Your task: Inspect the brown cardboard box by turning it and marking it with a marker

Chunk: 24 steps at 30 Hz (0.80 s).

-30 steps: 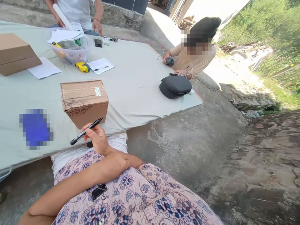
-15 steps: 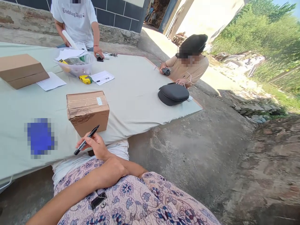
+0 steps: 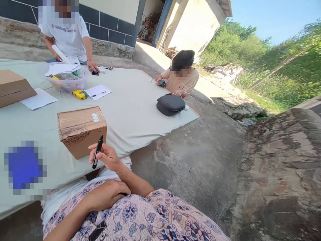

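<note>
My right hand holds a black marker pen between thumb and fingers. The pen stands nearly upright, tip up, in front of a taped cardboard box. Dark scribbled lines run across the box's top edge and side, and a small patterned label sticks on top. Lower down, my left hand rests against my flowered clothing, fingers together and curled. Something small and dark shows at its fingertips, too hidden to name.
On the cloth-covered table are a plastic basket, a yellow tape measure, papers, a black case and another carton. A blurred blue patch lies left. Two people sit at the far sides.
My view has swung right and up, so the table sits further left. The marker has turned more upright in my right hand. My left hand has drawn back from my right wrist.
</note>
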### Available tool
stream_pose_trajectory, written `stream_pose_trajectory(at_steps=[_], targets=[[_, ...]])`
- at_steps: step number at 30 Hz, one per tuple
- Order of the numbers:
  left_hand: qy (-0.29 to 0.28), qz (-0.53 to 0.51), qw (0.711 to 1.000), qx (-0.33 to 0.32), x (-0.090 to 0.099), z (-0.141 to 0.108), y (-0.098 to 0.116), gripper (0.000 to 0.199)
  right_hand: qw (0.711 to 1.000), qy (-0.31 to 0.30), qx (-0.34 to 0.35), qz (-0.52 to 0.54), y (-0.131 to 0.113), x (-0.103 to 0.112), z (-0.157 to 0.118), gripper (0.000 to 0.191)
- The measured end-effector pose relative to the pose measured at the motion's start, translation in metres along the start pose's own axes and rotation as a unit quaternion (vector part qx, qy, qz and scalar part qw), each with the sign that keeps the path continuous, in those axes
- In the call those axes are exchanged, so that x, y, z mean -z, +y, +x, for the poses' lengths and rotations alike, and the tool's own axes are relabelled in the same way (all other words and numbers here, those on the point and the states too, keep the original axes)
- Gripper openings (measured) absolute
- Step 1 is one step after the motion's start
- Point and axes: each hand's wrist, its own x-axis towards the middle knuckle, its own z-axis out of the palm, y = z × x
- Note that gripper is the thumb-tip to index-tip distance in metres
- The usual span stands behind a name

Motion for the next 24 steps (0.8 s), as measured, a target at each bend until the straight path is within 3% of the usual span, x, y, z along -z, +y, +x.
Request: stream_pose_trajectory(at_steps=[2,4,6,9,11,13,17,24], targets=[[0.056,-0.07,0.996,0.01,0.001,-0.004,-0.01,0.028,0.997,0.057,0.041,0.009,-0.013,0.005,0.0,0.062],[0.15,-0.182,0.971,0.043,0.005,-0.009,-0.019,0.024,0.99,0.119,0.077,0.018,-0.023,0.01,-0.002,0.058],[0.271,-0.31,0.908,0.075,0.01,-0.014,-0.027,0.029,0.983,0.16,0.087,0.025,-0.029,0.013,-0.003,0.059],[0.409,-0.47,0.78,0.066,0.021,-0.022,-0.028,0.042,0.983,0.164,0.077,0.015,-0.028,0.012,-0.004,0.06],[0.451,-0.531,0.715,0.053,0.027,-0.027,-0.023,0.046,0.986,0.15,0.073,0.006,-0.024,0.009,-0.004,0.057],[0.473,-0.563,0.676,0.05,0.031,-0.03,-0.018,0.047,0.988,0.137,0.068,0.012,-0.018,0.005,-0.003,0.055],[0.49,-0.591,0.638,0.058,0.032,-0.033,-0.012,0.05,0.99,0.126,0.053,0.027,-0.012,0.003,-0.002,0.058],[0.48,-0.603,0.633,0.078,0.032,-0.032,-0.008,0.051,0.994,0.101,0.02,0.025,-0.006,0.004,-0.002,0.063]])
